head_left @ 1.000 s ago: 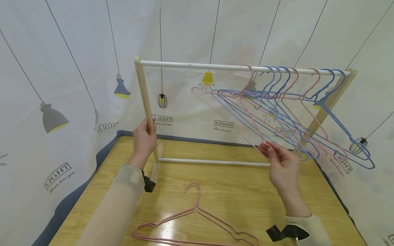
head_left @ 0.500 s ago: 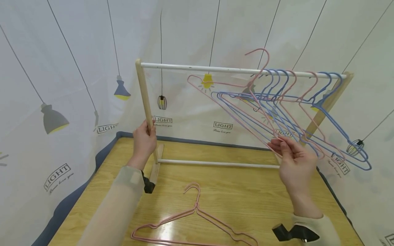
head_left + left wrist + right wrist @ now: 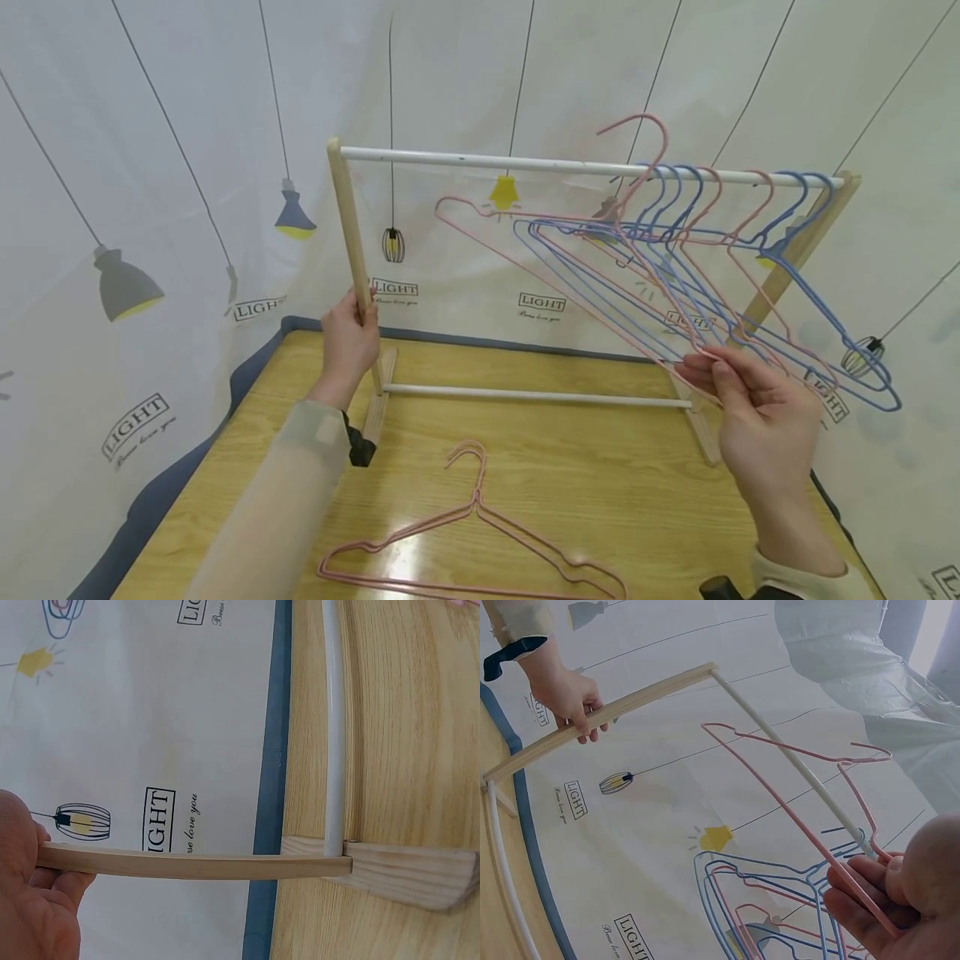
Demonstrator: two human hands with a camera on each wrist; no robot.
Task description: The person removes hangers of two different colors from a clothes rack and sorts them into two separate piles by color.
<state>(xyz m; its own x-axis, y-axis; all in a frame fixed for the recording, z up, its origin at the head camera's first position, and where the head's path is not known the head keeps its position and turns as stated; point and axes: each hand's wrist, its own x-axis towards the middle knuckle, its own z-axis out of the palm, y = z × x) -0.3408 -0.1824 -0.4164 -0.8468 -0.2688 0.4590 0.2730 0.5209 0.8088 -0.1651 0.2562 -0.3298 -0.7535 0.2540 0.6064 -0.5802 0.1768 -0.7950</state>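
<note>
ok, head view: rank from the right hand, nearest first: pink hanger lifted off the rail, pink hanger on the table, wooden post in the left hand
1. Lifted pink hanger: pinched in the right hand.
2. Pink hanger on the table: lower left of that hand.
3. Wooden post: far left, gripped by the left hand.

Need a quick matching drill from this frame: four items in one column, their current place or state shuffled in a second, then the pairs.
Items:
1. left hand
2. right hand
3. pink wire hanger with its hook above the white rail
4. second pink wire hanger

States:
A. lying flat on the wooden table
B. grip round the rack's wooden upright post
C. pinching a hanger's bottom wire
D. lifted clear of the rail

Pairs: 1-B, 2-C, 3-D, 4-A
</note>
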